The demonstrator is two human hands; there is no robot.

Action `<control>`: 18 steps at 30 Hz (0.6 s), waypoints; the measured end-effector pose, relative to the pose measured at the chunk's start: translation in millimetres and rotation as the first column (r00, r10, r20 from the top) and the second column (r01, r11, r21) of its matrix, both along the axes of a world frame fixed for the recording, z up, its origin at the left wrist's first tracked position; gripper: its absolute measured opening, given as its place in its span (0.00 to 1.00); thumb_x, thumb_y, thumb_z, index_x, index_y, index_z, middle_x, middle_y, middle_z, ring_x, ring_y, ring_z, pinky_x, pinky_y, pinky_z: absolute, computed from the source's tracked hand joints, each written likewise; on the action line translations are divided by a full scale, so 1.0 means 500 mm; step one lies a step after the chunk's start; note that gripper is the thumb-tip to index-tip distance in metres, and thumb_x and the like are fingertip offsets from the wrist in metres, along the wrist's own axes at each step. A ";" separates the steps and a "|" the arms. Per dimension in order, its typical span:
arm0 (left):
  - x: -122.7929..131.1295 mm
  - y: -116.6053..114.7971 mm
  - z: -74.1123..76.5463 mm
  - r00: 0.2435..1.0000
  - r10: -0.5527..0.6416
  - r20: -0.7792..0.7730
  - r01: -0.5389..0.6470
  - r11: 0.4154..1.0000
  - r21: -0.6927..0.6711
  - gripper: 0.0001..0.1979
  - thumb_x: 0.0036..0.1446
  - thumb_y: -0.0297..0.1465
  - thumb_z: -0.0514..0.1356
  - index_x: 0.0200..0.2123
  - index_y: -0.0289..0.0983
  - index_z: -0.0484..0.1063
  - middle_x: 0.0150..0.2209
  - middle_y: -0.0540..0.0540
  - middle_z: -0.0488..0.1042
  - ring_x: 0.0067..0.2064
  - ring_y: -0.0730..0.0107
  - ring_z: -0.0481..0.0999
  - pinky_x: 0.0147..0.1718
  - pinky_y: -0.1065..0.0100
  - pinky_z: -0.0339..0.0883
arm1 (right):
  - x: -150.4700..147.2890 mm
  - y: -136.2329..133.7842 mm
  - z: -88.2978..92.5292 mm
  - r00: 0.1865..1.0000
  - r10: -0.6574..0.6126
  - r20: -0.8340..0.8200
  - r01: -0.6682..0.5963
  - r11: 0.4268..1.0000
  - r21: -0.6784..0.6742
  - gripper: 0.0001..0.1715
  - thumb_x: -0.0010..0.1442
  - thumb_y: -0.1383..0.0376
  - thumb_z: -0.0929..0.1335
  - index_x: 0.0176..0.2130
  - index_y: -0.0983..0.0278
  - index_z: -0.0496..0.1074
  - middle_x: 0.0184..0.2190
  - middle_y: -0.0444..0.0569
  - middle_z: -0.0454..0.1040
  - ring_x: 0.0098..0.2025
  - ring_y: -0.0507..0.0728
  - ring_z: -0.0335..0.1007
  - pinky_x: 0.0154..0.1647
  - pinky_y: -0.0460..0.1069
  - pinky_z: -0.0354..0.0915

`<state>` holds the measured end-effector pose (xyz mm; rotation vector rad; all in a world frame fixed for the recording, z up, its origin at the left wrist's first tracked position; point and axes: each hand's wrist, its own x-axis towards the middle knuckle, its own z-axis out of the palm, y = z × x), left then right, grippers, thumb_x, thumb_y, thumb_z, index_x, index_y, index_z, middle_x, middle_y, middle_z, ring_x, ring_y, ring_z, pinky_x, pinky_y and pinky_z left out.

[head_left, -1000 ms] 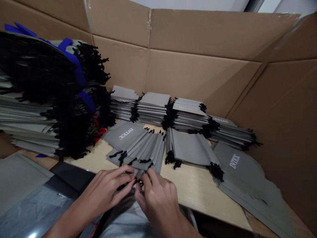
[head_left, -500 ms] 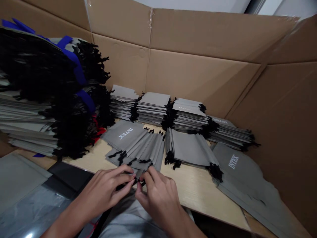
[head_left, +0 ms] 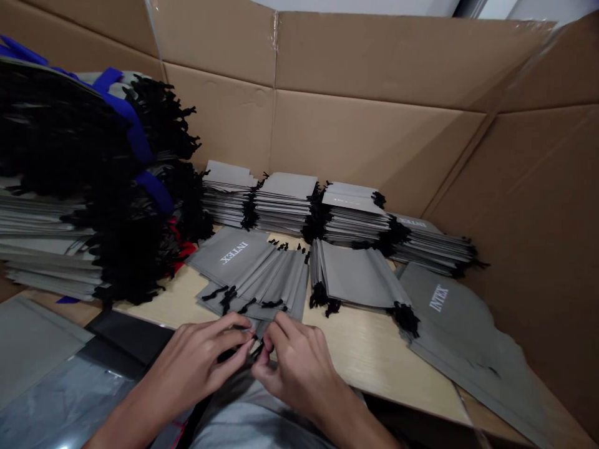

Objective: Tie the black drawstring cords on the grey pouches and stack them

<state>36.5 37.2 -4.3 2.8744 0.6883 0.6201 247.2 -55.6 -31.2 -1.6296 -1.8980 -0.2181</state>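
Observation:
At the front edge of the wooden board, my left hand point(head_left: 213, 349) pinches a black cord point(head_left: 256, 349) of a small grey pouch. Close beside it, my right hand point(head_left: 290, 352) has its thumb and forefinger closed on the same cord area. The pouch itself is mostly hidden by my fingers. Just beyond my hands lie fanned grey pouches point(head_left: 276, 277) with black cord ends, beside a pouch marked INTEX point(head_left: 234, 254). To their right leans a bundle of grey pouches point(head_left: 360, 277) with black knotted cords.
Several stacks of grey pouches point(head_left: 285, 202) line the back against a cardboard wall point(head_left: 374, 137). A tall pile with black cords point(head_left: 60, 125) and blue straps rises at the left. Large grey INTEX pouches point(head_left: 449, 324) lie right. Clear plastic point(head_left: 60, 399) is at the lower left.
My right hand's thumb and forefinger have shifted slightly at the cord, and the black cord shows more between my hands. The view has moved a little.

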 end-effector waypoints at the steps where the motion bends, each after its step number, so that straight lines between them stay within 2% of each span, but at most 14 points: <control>1: 0.000 0.000 0.000 1.000 0.000 0.006 0.000 1.000 0.001 0.14 0.78 0.33 0.57 0.45 0.46 0.84 0.52 0.50 0.88 0.41 0.65 0.92 0.39 0.69 0.78 | 0.002 -0.002 0.003 1.000 0.012 -0.011 -0.012 1.000 -0.025 0.09 0.56 0.68 0.71 0.38 0.56 0.71 0.37 0.41 0.79 0.33 0.57 0.76 0.34 0.52 0.53; 5: 0.004 0.001 0.001 0.998 0.004 0.064 -0.004 1.000 0.005 0.13 0.78 0.35 0.58 0.47 0.47 0.84 0.50 0.52 0.88 0.42 0.66 0.92 0.38 0.71 0.78 | 0.014 -0.009 0.027 0.995 0.034 -0.094 -0.049 0.986 -0.159 0.08 0.61 0.67 0.71 0.42 0.56 0.73 0.41 0.42 0.80 0.38 0.58 0.78 0.37 0.51 0.57; 8: 0.010 -0.002 0.002 0.996 0.032 0.077 -0.036 0.998 0.052 0.11 0.77 0.38 0.60 0.52 0.47 0.83 0.48 0.52 0.89 0.40 0.65 0.92 0.35 0.69 0.78 | 0.025 -0.010 0.042 0.983 0.049 -0.174 -0.086 0.974 -0.211 0.11 0.62 0.67 0.72 0.46 0.56 0.74 0.44 0.42 0.80 0.42 0.58 0.79 0.41 0.51 0.60; 15: 0.014 -0.002 -0.010 0.998 0.021 0.058 -0.034 0.967 0.253 0.18 0.82 0.41 0.53 0.55 0.43 0.83 0.48 0.48 0.91 0.41 0.61 0.92 0.36 0.66 0.79 | 0.046 -0.004 0.048 0.963 0.131 -0.233 -0.183 0.960 -0.214 0.09 0.65 0.68 0.73 0.45 0.57 0.77 0.43 0.41 0.81 0.44 0.57 0.81 0.43 0.50 0.64; 18: 0.011 0.004 -0.017 1.000 -0.012 0.022 0.004 0.938 0.346 0.21 0.84 0.38 0.48 0.62 0.41 0.80 0.49 0.46 0.91 0.39 0.62 0.92 0.34 0.65 0.77 | 0.050 -0.003 0.050 0.959 0.138 -0.247 -0.194 0.956 -0.219 0.09 0.65 0.68 0.73 0.46 0.57 0.79 0.43 0.41 0.82 0.43 0.56 0.82 0.42 0.50 0.66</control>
